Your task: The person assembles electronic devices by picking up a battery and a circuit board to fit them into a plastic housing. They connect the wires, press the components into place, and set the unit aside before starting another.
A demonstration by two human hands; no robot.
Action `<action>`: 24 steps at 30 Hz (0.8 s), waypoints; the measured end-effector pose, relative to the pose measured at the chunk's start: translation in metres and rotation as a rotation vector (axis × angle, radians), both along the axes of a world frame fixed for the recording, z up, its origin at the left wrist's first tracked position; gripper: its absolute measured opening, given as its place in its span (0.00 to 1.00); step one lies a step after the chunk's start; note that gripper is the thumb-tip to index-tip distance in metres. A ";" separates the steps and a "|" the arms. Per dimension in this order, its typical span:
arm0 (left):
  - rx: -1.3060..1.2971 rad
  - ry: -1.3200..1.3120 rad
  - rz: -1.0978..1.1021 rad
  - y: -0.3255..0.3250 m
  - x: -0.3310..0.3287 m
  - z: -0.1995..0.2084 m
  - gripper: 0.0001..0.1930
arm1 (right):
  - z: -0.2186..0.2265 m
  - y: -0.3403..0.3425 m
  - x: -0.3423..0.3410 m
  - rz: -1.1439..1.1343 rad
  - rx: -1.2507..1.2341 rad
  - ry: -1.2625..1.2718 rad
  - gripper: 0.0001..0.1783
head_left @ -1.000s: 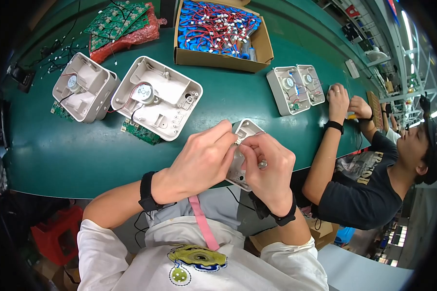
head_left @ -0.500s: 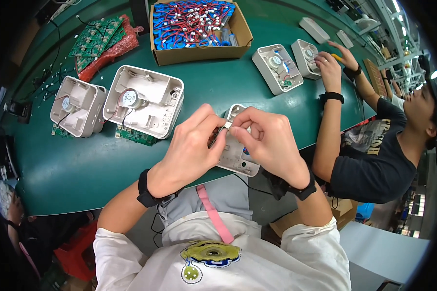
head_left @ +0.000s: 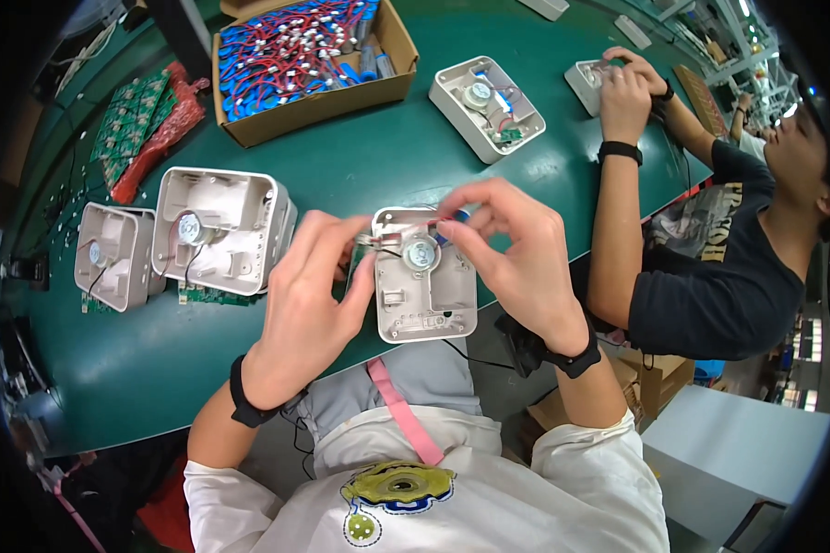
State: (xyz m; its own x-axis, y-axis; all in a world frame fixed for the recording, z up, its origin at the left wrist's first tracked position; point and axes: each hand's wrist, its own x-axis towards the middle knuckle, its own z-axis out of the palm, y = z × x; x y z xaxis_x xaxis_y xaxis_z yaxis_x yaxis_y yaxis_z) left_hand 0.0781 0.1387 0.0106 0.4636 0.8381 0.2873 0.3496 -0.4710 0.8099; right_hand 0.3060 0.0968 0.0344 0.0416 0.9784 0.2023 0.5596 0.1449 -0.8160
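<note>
In front of me an open off-white plastic housing [head_left: 452, 318] lies on the table. A round silver motor-like part [head_left: 421, 253] with thin wires sits inside it. My left hand [head_left: 314, 286] is at the housing's left edge, its thumb and fingers closed on a small green circuit board [head_left: 361, 256], mostly hidden by the fingers. My right hand [head_left: 516, 244] is over the upper right of the housing, pinching a blue cylindrical battery [head_left: 458, 218] between thumb and fingers. Thin wires run across the housing's top between both hands.
Two similar housings [head_left: 217, 198] [head_left: 111, 244] stand at left, boards beneath them. Behind are a carton [head_left: 341, 106] of blue batteries and green circuit boards [head_left: 129, 120] on red bubble wrap. Another fitted housing [head_left: 489, 138] stands farther right. A co-worker [head_left: 682, 267] handles a housing [head_left: 586, 85] there.
My hands have moved apart from their joint pinch on a white connector. The housing now shows between them, and the right hand is at the battery. The view has shifted.
</note>
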 end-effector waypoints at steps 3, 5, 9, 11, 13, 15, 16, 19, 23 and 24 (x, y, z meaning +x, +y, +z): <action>0.381 0.137 0.144 -0.003 0.009 0.007 0.12 | -0.008 -0.003 0.012 -0.042 0.071 0.078 0.15; 0.445 0.185 0.009 -0.010 0.001 0.010 0.12 | -0.010 -0.006 0.020 -0.063 0.138 0.126 0.18; 0.514 0.309 -0.401 -0.017 0.004 0.024 0.15 | -0.025 -0.055 0.031 -0.167 0.008 0.103 0.18; 0.408 0.418 -0.669 -0.016 0.018 0.030 0.20 | -0.042 -0.071 0.031 -0.174 -0.006 0.155 0.18; 0.391 0.472 -0.707 -0.008 0.029 0.031 0.20 | -0.055 -0.081 0.032 -0.192 -0.032 0.239 0.19; 0.358 0.570 -0.767 -0.002 0.038 0.029 0.21 | -0.058 -0.084 0.028 -0.184 -0.032 0.274 0.19; 0.357 0.582 -0.779 -0.001 0.043 0.028 0.21 | -0.056 -0.083 0.028 -0.160 -0.032 0.287 0.19; 0.356 0.596 -0.782 0.002 0.054 0.026 0.21 | -0.054 -0.083 0.031 -0.144 -0.052 0.316 0.19; 0.380 0.656 -0.794 0.004 0.059 0.025 0.21 | -0.057 -0.084 0.033 -0.143 -0.083 0.329 0.19; 0.374 0.662 -0.799 0.004 0.060 0.025 0.21 | -0.059 -0.083 0.035 -0.142 -0.069 0.326 0.19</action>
State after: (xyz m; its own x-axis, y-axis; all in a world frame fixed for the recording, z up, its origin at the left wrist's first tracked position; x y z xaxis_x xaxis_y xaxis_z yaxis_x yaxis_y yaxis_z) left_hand 0.1382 0.1430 0.0357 0.9891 0.1404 -0.0449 0.1473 -0.9309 0.3344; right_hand 0.3406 0.0133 -0.0242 0.2295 0.9692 0.0896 0.2789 0.0227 -0.9600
